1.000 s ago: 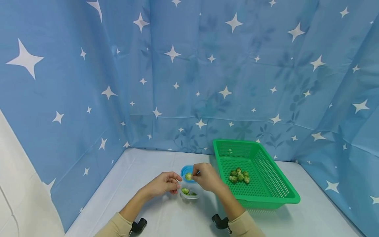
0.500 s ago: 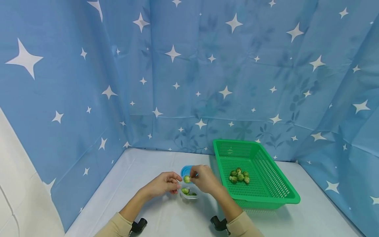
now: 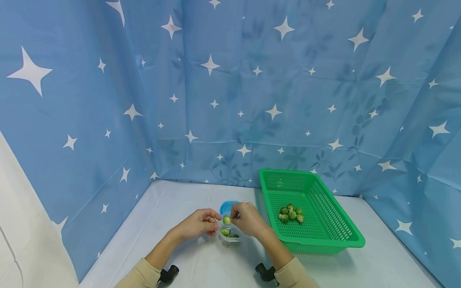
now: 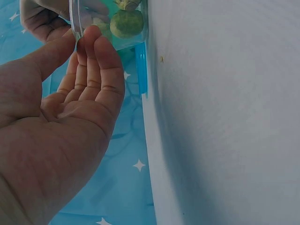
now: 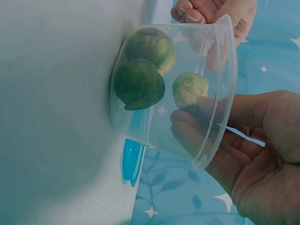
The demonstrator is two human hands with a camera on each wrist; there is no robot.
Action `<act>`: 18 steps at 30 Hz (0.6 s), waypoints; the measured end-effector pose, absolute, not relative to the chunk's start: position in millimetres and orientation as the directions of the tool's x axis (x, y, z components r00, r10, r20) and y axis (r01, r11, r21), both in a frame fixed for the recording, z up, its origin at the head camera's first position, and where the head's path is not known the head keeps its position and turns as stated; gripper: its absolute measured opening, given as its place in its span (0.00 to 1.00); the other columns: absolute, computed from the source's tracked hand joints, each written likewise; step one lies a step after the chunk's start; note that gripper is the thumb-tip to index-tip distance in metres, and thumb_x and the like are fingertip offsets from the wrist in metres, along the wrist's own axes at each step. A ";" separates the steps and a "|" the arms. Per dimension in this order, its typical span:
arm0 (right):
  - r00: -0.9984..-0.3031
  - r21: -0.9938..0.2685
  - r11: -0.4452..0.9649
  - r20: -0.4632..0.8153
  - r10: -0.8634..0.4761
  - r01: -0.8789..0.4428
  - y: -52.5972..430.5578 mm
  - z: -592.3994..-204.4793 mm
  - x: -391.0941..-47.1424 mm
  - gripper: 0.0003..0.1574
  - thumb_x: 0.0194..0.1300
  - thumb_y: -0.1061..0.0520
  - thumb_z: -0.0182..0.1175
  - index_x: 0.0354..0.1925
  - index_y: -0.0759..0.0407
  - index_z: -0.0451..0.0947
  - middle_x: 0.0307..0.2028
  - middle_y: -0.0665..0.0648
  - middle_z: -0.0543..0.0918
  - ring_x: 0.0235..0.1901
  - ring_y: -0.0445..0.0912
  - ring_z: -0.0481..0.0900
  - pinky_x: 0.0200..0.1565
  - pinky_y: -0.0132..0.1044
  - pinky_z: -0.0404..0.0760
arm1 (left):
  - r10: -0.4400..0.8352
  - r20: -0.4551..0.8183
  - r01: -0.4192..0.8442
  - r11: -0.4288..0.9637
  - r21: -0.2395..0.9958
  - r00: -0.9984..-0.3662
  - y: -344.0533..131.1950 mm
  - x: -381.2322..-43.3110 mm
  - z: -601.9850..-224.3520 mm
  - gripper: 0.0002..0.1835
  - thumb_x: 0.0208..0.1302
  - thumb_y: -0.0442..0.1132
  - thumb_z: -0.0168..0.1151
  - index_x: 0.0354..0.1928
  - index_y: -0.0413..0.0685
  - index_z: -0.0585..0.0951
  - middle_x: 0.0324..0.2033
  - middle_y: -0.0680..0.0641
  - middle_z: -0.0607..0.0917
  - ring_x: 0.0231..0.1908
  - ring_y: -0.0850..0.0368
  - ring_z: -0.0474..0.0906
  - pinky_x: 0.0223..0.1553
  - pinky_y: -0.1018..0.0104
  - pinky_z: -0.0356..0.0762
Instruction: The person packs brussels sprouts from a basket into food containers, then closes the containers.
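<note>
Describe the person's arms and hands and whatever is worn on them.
The left hand and right hand are bare, without gloves. The sleeves are plain beige, and a small black fitting shows beside each one.

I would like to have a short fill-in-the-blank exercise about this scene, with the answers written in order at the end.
1. The sprout near the tub is held by the person's ____.
2. As the person sees it, the tub stands to the ____ of the basket.
3. The colour of the lid is ____.
4. The curtain is decorated with bright white ____.

Answers: 1. right hand; 2. left; 3. blue; 4. stars.
</note>
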State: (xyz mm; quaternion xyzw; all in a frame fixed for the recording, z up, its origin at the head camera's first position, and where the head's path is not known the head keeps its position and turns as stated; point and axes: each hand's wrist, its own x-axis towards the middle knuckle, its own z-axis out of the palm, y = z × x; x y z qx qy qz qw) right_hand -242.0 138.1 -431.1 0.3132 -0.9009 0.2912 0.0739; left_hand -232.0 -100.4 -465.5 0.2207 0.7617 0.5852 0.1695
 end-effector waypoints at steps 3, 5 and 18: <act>-0.795 -0.478 0.637 0.309 -0.522 -0.604 137.5 -432.2 -242.2 0.13 0.64 0.68 0.70 0.25 0.55 0.83 0.26 0.48 0.85 0.28 0.36 0.80 0.31 0.30 0.80 | 0.538 0.002 0.138 0.213 0.967 -0.843 -100.2 -232.1 -464.9 0.18 0.78 0.35 0.59 0.62 0.32 0.75 0.41 0.36 0.87 0.38 0.51 0.86 0.45 0.54 0.87; -0.797 -0.480 0.638 0.306 -0.522 -0.602 137.1 -432.7 -242.2 0.12 0.64 0.68 0.69 0.26 0.55 0.83 0.27 0.49 0.86 0.29 0.37 0.80 0.32 0.30 0.81 | 0.538 0.001 0.135 0.209 0.969 -0.843 -100.1 -231.4 -463.7 0.17 0.78 0.35 0.59 0.61 0.33 0.76 0.42 0.33 0.86 0.38 0.51 0.85 0.45 0.53 0.87; -0.799 -0.470 0.649 0.284 -0.530 -0.598 135.5 -435.6 -241.9 0.10 0.65 0.67 0.69 0.29 0.55 0.85 0.29 0.48 0.87 0.30 0.38 0.82 0.33 0.32 0.81 | 0.543 0.005 0.137 0.203 0.970 -0.840 -100.7 -231.9 -464.9 0.15 0.78 0.35 0.59 0.60 0.35 0.77 0.42 0.34 0.86 0.39 0.50 0.85 0.45 0.54 0.87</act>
